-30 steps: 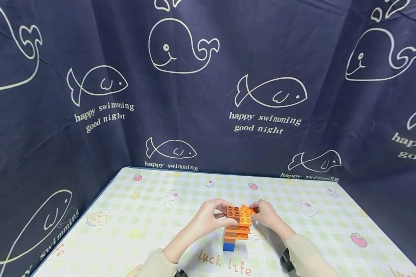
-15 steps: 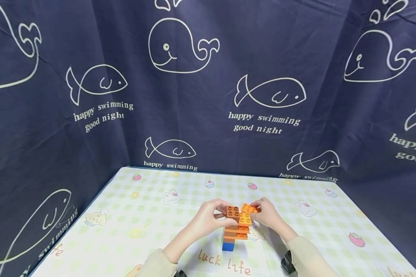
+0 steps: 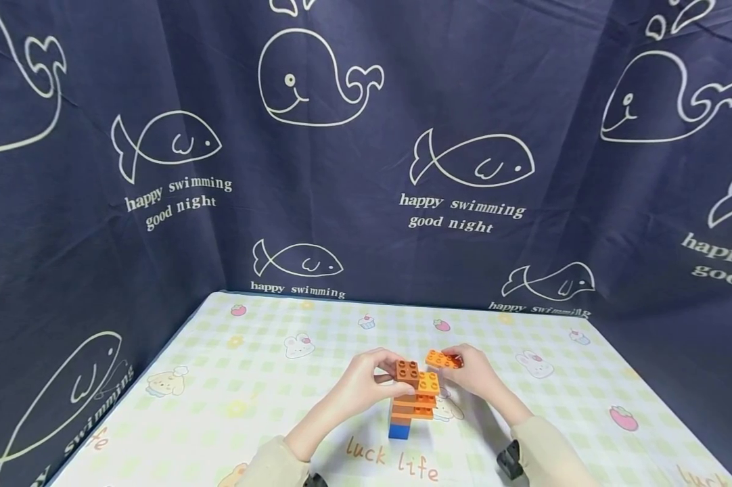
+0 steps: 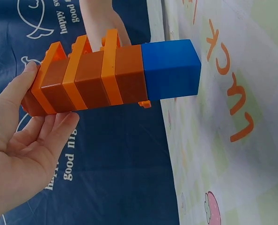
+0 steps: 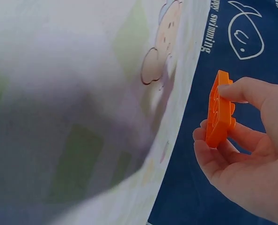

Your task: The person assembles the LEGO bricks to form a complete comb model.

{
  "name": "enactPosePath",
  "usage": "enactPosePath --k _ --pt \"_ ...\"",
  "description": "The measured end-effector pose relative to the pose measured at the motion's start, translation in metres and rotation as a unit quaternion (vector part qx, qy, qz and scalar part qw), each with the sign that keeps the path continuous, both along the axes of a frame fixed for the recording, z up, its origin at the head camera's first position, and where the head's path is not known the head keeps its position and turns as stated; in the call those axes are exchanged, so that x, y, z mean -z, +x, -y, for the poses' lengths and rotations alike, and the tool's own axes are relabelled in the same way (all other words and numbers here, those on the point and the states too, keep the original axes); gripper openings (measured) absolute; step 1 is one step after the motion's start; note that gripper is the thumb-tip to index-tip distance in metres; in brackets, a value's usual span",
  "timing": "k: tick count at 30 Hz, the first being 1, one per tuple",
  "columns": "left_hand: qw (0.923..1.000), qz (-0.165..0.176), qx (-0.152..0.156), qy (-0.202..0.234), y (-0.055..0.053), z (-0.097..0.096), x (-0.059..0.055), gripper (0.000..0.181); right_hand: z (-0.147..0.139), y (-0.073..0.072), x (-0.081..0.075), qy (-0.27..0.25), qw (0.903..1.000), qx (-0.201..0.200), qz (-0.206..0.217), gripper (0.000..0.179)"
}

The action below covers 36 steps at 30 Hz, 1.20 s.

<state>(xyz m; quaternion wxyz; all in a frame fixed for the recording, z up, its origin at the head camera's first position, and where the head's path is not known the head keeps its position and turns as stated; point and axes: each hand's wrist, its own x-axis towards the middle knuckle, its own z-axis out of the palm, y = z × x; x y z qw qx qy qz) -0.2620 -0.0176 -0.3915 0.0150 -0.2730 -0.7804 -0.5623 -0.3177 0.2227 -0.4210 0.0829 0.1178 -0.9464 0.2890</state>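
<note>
A tower of toy building bricks [image 3: 405, 400] stands upright on the table, with a blue brick [image 3: 399, 431] at its foot. Above that, brown bricks [image 4: 93, 72] alternate with thin orange plates whose studded ends jut out to the right in the head view. My left hand [image 3: 366, 379] grips the tower near its top, thumb on the near side and fingers behind. Just right of the tower's top, my right hand [image 3: 477, 373] pinches a loose flat orange plate brick [image 3: 442, 359] by one end. In the right wrist view, the hollow underside of this plate [image 5: 217, 112] shows.
The table [image 3: 317, 318] wears a pale checked cloth printed with small pictures and lettering. Dark blue curtains [image 3: 354, 182] with white whales and fish rise behind it and at both sides. A dark wrist strap [image 3: 510, 460] shows beside the right sleeve.
The orange plate in my right hand has come away from the tower's top, moving back and to the right while turning. The left hand keeps its hold, and the tower stays in place.
</note>
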Motion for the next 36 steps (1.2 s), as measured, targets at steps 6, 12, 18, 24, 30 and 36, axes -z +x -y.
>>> enactPosePath --k 6,12,18,24,30,36 --pt "1.0 0.002 0.0 -0.005 0.0 0.0 0.001 0.036 0.0 0.004 -0.005 0.003 0.9999 -0.011 -0.008 0.038" --pt "1.0 -0.001 0.0 -0.005 0.0 0.0 0.0 0.034 0.002 0.009 -0.012 -0.002 0.9997 -0.022 -0.013 0.037" --pt "0.9998 0.0 -0.008 -0.018 0.0 -0.001 -0.001 0.031 0.001 0.01 -0.018 -0.009 0.9988 -0.034 -0.034 0.037" --pt "0.9999 -0.008 0.003 -0.009 -0.001 0.001 -0.001 0.032 0.003 0.011 -0.022 -0.02 0.9977 -0.043 -0.049 0.036" --pt "0.9999 -0.01 0.006 -0.01 -0.001 0.002 -0.001 0.032 0.004 0.014 -0.027 -0.027 0.9963 -0.052 -0.063 0.035" --pt "0.9998 -0.009 0.0 -0.02 -0.002 0.0 0.001 0.03 0.005 0.018 -0.032 -0.034 0.9959 -0.055 -0.063 0.033"
